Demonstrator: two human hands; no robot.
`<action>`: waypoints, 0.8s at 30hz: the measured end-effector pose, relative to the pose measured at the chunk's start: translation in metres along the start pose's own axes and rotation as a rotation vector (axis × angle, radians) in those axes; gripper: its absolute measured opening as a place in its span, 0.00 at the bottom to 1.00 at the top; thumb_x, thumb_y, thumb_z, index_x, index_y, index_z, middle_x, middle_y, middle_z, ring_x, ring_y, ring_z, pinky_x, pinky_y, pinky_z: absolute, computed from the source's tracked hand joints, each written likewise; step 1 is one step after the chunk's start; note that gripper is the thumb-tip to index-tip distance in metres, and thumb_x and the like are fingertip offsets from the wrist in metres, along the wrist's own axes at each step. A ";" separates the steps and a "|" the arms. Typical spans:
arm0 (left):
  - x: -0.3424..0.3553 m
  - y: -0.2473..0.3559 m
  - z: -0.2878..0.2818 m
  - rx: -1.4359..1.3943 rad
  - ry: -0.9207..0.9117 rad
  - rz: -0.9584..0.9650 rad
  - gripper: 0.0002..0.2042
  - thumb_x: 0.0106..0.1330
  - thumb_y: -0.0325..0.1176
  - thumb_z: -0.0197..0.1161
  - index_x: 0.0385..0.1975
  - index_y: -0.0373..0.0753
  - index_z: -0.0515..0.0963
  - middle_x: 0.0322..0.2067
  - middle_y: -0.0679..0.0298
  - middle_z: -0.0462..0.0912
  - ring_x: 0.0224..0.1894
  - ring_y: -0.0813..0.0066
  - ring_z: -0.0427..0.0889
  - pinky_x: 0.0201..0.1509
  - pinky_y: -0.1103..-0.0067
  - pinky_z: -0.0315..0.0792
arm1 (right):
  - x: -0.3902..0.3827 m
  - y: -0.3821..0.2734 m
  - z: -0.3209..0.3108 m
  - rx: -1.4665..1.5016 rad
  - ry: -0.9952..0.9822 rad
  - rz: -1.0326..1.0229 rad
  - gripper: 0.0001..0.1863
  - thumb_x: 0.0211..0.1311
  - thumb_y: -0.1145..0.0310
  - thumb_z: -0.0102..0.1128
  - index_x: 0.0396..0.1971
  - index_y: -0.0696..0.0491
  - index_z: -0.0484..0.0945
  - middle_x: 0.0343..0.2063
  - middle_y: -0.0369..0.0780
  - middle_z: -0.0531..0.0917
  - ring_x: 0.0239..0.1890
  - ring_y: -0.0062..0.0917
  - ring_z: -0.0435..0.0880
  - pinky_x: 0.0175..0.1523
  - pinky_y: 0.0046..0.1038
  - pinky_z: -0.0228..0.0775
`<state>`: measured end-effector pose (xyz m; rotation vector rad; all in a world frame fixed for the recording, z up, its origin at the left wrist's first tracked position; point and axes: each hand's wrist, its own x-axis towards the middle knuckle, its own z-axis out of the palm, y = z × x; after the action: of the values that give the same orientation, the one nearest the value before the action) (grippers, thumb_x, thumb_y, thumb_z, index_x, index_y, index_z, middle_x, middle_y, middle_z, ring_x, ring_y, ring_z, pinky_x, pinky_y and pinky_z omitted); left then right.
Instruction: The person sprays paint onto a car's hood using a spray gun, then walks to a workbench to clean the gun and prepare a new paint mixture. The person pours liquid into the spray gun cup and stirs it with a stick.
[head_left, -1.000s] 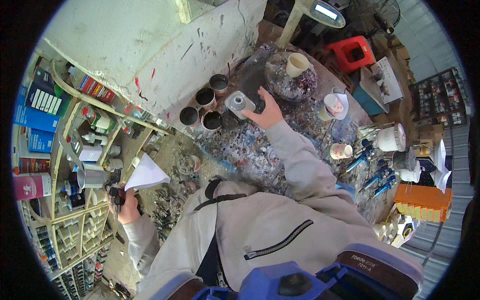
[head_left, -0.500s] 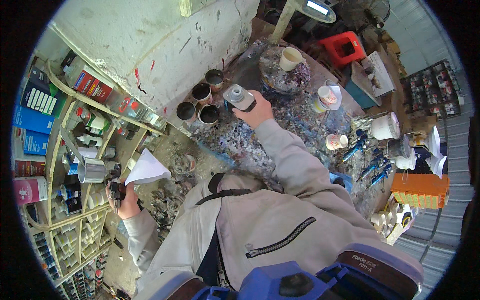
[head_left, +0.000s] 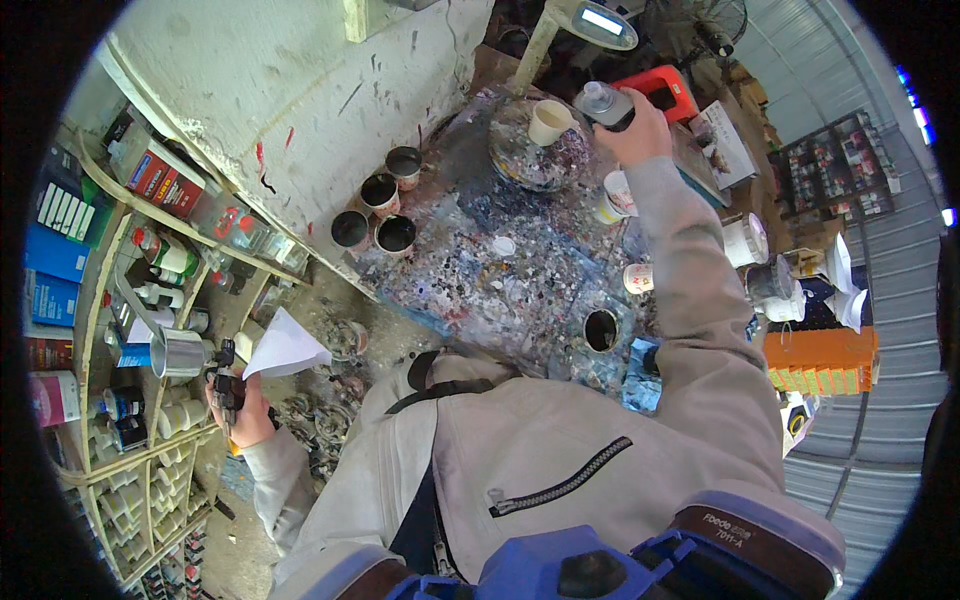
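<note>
My right hand (head_left: pixel 632 128) is stretched far forward over the paint-spattered table (head_left: pixel 500 270) and grips a small grey bottle (head_left: pixel 603 104) with a clear cap. The bottle hangs just right of a cream cup (head_left: pixel 549 122) that stands on a round, paint-crusted plate (head_left: pixel 535 150). My left hand (head_left: pixel 240 410) is down at my left side by the shelves. It holds a spray gun (head_left: pixel 195 358) with a shiny metal cup and a white paper cone (head_left: pixel 284 346) beside it.
Several dark paint-stained cups (head_left: pixel 378 210) stand along the white wall. Shelves (head_left: pixel 110 300) with boxes and cans fill the left side. More cups, a black tin (head_left: pixel 601 330), a white tub (head_left: pixel 745 240) and an orange crate (head_left: pixel 822 362) crowd the right.
My right hand has carried the grey bottle from near the dark cups by the wall to the far right, beside the cream cup. The left hand keeps the spray gun in place.
</note>
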<state>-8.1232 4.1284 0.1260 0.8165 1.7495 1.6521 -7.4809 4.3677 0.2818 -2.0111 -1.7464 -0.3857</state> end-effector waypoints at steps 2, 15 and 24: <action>-0.002 0.004 0.003 -0.003 0.000 0.005 0.28 0.58 0.21 0.75 0.57 0.43 0.71 0.38 0.65 0.84 0.21 0.83 0.72 0.20 0.83 0.64 | 0.012 0.014 0.004 -0.083 -0.048 0.006 0.45 0.45 0.51 0.77 0.66 0.50 0.73 0.56 0.46 0.83 0.59 0.43 0.79 0.68 0.41 0.71; -0.004 0.015 -0.002 0.109 -0.014 -0.009 0.26 0.59 0.21 0.74 0.57 0.40 0.72 0.37 0.64 0.86 0.21 0.83 0.73 0.21 0.83 0.65 | 0.036 0.027 0.047 -0.339 -0.164 -0.074 0.46 0.47 0.55 0.81 0.69 0.42 0.71 0.62 0.37 0.80 0.65 0.40 0.76 0.69 0.39 0.72; -0.007 0.017 -0.005 0.035 0.014 -0.023 0.29 0.58 0.18 0.73 0.59 0.42 0.72 0.40 0.63 0.87 0.24 0.83 0.76 0.22 0.83 0.66 | 0.039 0.016 0.051 -0.443 -0.167 -0.169 0.45 0.48 0.55 0.80 0.69 0.43 0.70 0.61 0.37 0.81 0.63 0.39 0.77 0.65 0.38 0.74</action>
<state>-8.1217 4.1203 0.1430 0.7997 1.7954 1.6201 -7.4632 4.4249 0.2545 -2.2506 -2.0879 -0.7332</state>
